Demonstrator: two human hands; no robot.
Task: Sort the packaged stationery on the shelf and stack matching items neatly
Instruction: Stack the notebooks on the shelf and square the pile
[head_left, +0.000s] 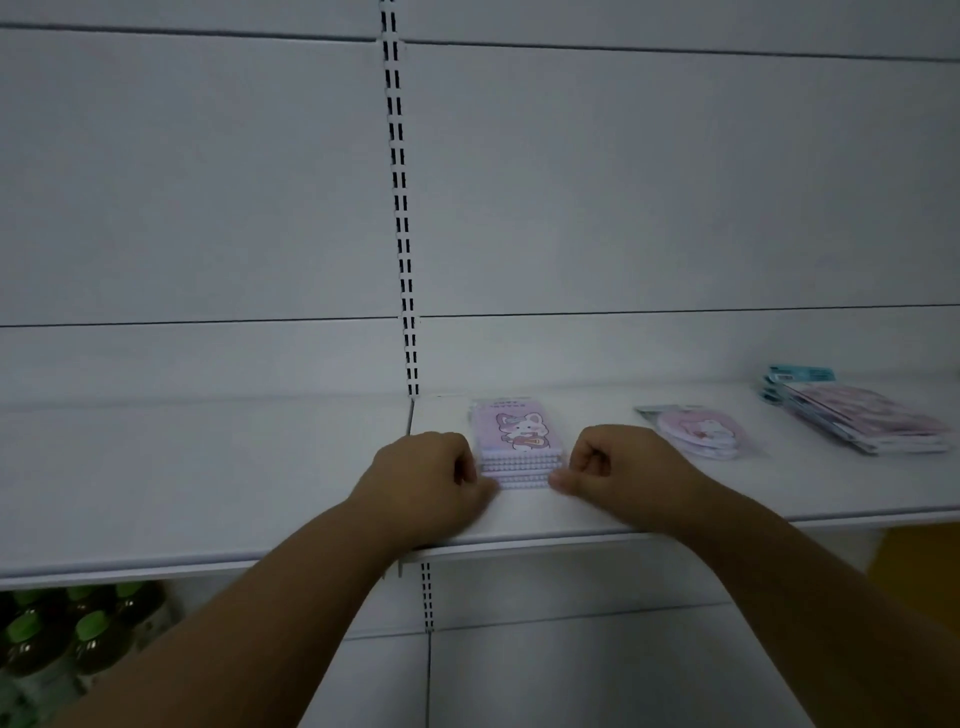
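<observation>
A stack of pink spiral notebooks (517, 431) with a cartoon rabbit cover lies on the white shelf (208, 483), spirals facing me. My left hand (426, 473) presses against the stack's left side with fingers curled. On the other side, my right hand (618, 467) is curled too, thumb touching the stack's lower right corner. To the right lies a small pile of round pink packaged items (698, 431). Farther right sits a stack of flat packets (857, 415) with teal headers.
The shelf's front edge (519, 545) runs under my wrists. A slotted upright (400, 208) divides the white back panels. Green-capped bottles (78, 634) stand on the lower level at the left. Something yellow (919, 556) shows below the shelf at the right.
</observation>
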